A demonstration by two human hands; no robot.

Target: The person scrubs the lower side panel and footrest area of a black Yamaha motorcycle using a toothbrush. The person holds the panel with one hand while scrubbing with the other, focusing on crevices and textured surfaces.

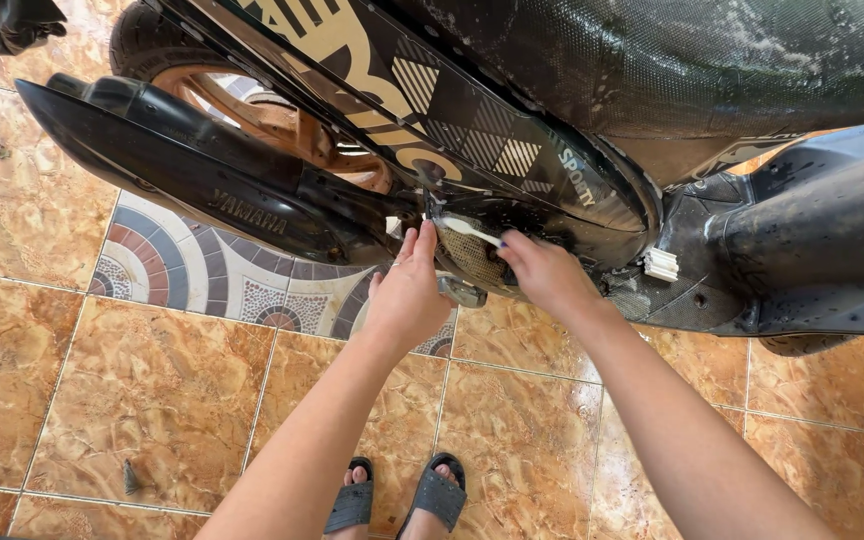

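Toothbrush (469,230) bristles press onto the grimy mesh cover (472,255) low on the black scooter (512,150), above the tiled floor (152,380). Right hand (544,272) clenches its handle; left hand (407,290), fingers released, braces against the panel. Short, light strokes along the mesh look best.

In my right grip (542,272) I hold a white toothbrush (470,231), lying nearly level, its head pointing left against the grimy mesh engine cover (472,256) low on the black motorcycle (552,90).
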